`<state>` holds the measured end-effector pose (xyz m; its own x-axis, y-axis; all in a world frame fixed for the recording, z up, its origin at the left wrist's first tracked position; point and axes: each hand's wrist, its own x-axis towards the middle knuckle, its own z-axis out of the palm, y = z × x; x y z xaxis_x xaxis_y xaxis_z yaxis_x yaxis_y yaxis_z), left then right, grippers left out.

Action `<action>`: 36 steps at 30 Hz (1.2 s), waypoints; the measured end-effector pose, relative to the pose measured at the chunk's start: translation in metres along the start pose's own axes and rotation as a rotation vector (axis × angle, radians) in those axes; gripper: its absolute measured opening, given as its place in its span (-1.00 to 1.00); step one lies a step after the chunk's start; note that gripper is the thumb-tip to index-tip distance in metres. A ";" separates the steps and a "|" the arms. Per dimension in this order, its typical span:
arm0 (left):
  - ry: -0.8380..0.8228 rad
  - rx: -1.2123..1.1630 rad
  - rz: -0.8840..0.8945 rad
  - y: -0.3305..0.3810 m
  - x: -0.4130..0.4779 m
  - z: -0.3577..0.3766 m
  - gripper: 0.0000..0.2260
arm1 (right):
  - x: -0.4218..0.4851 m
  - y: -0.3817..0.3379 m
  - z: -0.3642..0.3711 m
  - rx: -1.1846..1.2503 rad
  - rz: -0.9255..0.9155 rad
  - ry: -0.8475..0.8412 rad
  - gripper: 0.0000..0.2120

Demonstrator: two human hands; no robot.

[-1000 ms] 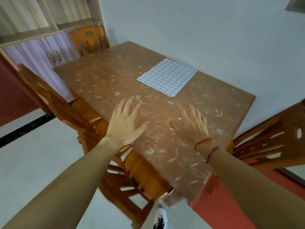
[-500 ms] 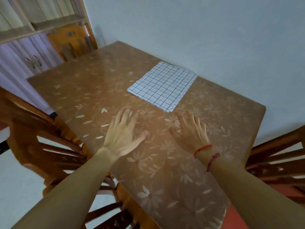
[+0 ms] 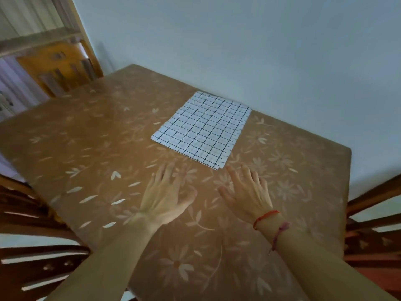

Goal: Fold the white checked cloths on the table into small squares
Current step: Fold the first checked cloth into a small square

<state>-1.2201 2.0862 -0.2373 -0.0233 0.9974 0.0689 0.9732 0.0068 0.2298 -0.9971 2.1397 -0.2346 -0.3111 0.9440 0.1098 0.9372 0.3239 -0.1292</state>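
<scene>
Two hands: both reach forward over the table, palms down, side by side and apart from each other.
Left hand (image 3: 167, 198): fingers are straight and a little spread, thumb out to the side; it holds nothing. If the palm touches the table top, I cannot tell.
Right hand (image 3: 247, 196): fingers are also straight and spread, with nothing between them. Its fingertips (image 3: 230, 170) are near the closest corner of the cloth but do not touch it.
White checked cloth (image 3: 202, 129): it lies flat on the far right part of the table, close to the wall, just beyond both hands. It is white with thin dark grid lines. At the closest corner more than one layer shows; how many layers, I cannot tell.
Table (image 3: 86, 148): brown cover with a pale flower and leaf pattern.
Red string band (image 3: 265, 217): on the right wrist.
Purple string band (image 3: 280, 233): just behind the red one, on the same arm.
Chairs: one dark wooden chair (image 3: 32, 257) at the left edge, one (image 3: 373, 224) at the right edge, and an orange-brown one (image 3: 60, 70) at the far left end.
Wall (image 3: 238, 40): plain pale blue, behind the table.
</scene>
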 end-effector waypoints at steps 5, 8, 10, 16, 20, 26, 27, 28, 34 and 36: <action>0.017 0.001 0.024 -0.012 0.054 0.041 -0.33 | 0.045 0.011 0.047 -0.038 -0.025 -0.021 -0.40; -0.031 -0.004 -0.008 -0.021 0.088 0.070 -0.32 | 0.069 0.016 0.073 -0.030 -0.035 -0.004 -0.42; -0.069 -0.016 -0.015 -0.025 0.107 0.086 -0.30 | 0.083 0.021 0.091 -0.029 -0.047 -0.006 -0.42; -0.106 -0.016 -0.077 -0.034 0.151 0.124 -0.31 | 0.116 0.031 0.136 -0.058 -0.059 -0.014 -0.41; -0.100 0.020 -0.088 -0.039 0.169 0.140 -0.29 | 0.130 0.034 0.150 -0.062 -0.061 -0.033 -0.38; -0.123 0.026 -0.033 -0.044 0.178 0.158 -0.33 | 0.141 0.036 0.165 -0.016 -0.114 -0.075 -0.37; -0.138 0.034 -0.023 -0.044 0.178 0.159 -0.33 | 0.143 0.035 0.166 -0.010 -0.122 -0.083 -0.38; -0.147 0.051 -0.014 -0.045 0.178 0.160 -0.34 | 0.144 0.035 0.167 -0.009 -0.130 -0.087 -0.38; -0.082 0.077 0.017 -0.034 0.164 0.163 -0.48 | 0.131 0.029 0.169 -0.112 -0.138 0.014 -0.43; 0.006 0.096 0.047 -0.030 0.156 0.165 -0.52 | 0.125 0.027 0.169 -0.110 -0.120 0.059 -0.45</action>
<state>-1.2152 2.2531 -0.3940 0.0213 0.9963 0.0833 0.9908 -0.0322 0.1318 -1.0372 2.2770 -0.3910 -0.4148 0.8927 0.1762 0.9066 0.4220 -0.0034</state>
